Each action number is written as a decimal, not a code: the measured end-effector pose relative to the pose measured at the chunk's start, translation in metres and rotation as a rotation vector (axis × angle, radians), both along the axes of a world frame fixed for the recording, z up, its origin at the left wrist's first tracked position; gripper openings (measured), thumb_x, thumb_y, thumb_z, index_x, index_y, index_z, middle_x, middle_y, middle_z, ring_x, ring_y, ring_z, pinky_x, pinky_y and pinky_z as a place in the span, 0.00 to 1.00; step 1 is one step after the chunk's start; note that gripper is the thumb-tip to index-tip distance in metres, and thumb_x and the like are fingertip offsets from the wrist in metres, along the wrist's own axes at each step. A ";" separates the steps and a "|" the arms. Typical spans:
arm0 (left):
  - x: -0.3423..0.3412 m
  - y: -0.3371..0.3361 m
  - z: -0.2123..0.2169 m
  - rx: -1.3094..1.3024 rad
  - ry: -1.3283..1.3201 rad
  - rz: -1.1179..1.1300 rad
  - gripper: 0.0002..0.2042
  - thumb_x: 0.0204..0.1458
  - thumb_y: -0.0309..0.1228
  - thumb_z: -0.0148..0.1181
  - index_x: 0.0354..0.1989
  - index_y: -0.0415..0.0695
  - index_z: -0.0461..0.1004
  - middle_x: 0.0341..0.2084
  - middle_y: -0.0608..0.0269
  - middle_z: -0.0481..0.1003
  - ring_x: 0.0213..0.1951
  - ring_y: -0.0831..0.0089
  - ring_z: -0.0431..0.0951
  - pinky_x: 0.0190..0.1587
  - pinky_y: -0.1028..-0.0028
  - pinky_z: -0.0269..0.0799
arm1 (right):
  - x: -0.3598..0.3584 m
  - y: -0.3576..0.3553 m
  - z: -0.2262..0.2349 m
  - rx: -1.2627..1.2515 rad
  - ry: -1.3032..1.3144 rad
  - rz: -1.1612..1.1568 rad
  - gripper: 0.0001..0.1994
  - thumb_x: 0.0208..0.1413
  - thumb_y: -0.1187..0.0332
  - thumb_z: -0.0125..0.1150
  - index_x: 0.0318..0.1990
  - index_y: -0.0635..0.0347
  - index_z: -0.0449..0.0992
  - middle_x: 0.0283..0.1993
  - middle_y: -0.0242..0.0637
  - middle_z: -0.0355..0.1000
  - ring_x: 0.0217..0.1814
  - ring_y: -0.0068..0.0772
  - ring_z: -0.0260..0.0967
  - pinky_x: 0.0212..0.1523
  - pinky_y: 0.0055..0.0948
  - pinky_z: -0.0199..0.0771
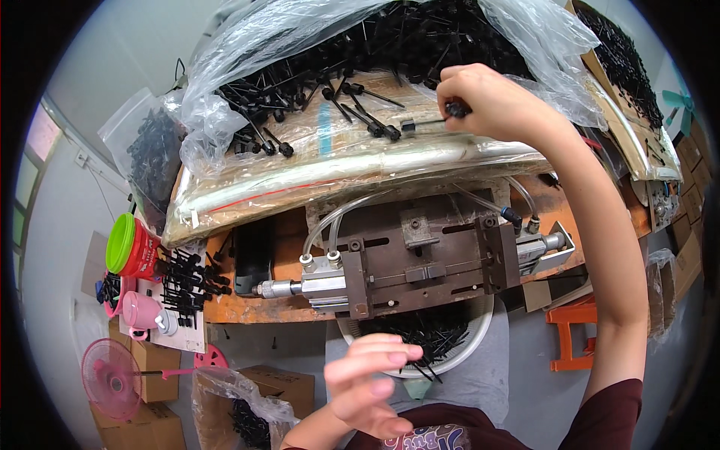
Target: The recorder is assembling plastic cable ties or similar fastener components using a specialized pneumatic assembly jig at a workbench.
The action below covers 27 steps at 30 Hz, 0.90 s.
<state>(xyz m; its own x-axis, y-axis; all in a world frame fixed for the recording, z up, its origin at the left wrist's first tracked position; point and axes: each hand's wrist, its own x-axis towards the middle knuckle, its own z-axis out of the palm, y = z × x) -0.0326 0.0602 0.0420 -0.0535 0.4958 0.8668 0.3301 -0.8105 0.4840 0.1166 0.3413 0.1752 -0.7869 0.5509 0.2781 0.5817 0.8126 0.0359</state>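
Note:
My right hand [491,105] is stretched over the far work surface, its fingers closed on a black-headed pin [457,109], whose thin shaft points left. Beside it, several similar black pins [379,124] lie loose on the plastic-covered cardboard, below a large heap [450,37]. Close to my body, my left hand [367,386] has its fingers apart and grips nothing that I can see. It is just in front of a white basket [480,341] holding thin black parts. Between my hands stands a brown metal fixture [397,259] with a small block and rod across its middle.
Pneumatic cylinders [325,289] with clear hoses flank the fixture on an orange bench [262,311]. To the left are a red bucket [139,251], a pink mug [141,311], more black pins and a pink fan [112,379]. An orange stool [570,337] stands at right.

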 end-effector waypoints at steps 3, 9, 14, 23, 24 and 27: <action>-0.013 0.001 0.009 -0.193 -0.061 0.013 0.30 0.61 0.43 0.57 0.62 0.35 0.56 0.43 0.50 0.67 0.39 0.63 0.76 0.46 0.63 0.76 | 0.011 -0.019 0.000 0.121 0.198 0.150 0.08 0.46 0.76 0.66 0.34 0.66 0.75 0.37 0.42 0.72 0.40 0.49 0.74 0.43 0.41 0.76; -0.023 0.014 0.029 -0.724 -0.577 -0.271 0.29 0.51 0.13 0.62 0.64 0.30 0.64 0.51 0.46 0.73 0.47 0.66 0.79 0.48 0.72 0.80 | 0.014 -0.120 -0.040 0.282 0.267 0.427 0.07 0.43 0.71 0.60 0.30 0.63 0.72 0.30 0.35 0.64 0.32 0.32 0.71 0.27 0.28 0.73; -0.015 0.006 0.029 -0.778 -0.237 -0.198 0.18 0.45 0.14 0.69 0.47 0.34 0.81 0.41 0.53 0.78 0.37 0.71 0.82 0.41 0.76 0.81 | 0.028 -0.160 -0.076 0.306 0.304 0.437 0.14 0.44 0.68 0.59 0.37 0.68 0.79 0.38 0.40 0.73 0.32 0.26 0.72 0.26 0.21 0.71; 0.002 0.016 -0.001 -0.439 0.489 0.265 0.16 0.36 0.19 0.71 0.38 0.36 0.80 0.48 0.53 0.79 0.40 0.59 0.80 0.41 0.68 0.77 | 0.049 -0.174 -0.097 0.019 0.609 0.216 0.20 0.39 0.82 0.62 0.46 0.72 0.78 0.42 0.51 0.77 0.34 0.40 0.77 0.32 0.30 0.78; 0.004 0.018 -0.001 -0.432 0.530 0.276 0.15 0.37 0.19 0.71 0.38 0.36 0.80 0.48 0.53 0.79 0.39 0.61 0.80 0.41 0.68 0.77 | 0.050 -0.177 -0.099 -0.029 0.660 0.178 0.21 0.39 0.85 0.62 0.46 0.72 0.78 0.42 0.51 0.77 0.34 0.41 0.77 0.33 0.30 0.79; 0.008 0.023 -0.002 -0.424 0.650 0.302 0.14 0.40 0.21 0.70 0.38 0.35 0.79 0.48 0.54 0.79 0.36 0.65 0.80 0.40 0.69 0.75 | 0.049 -0.187 -0.097 -0.134 0.770 0.145 0.26 0.38 0.91 0.62 0.50 0.71 0.75 0.45 0.53 0.77 0.41 0.47 0.79 0.40 0.35 0.81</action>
<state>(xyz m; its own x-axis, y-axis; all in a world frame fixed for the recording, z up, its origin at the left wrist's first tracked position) -0.0244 0.0832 0.0395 0.2098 0.8319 0.5137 0.8233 -0.4337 0.3661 0.1656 0.1545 0.0787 -0.4667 0.5251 0.7117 0.2919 0.8510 -0.4365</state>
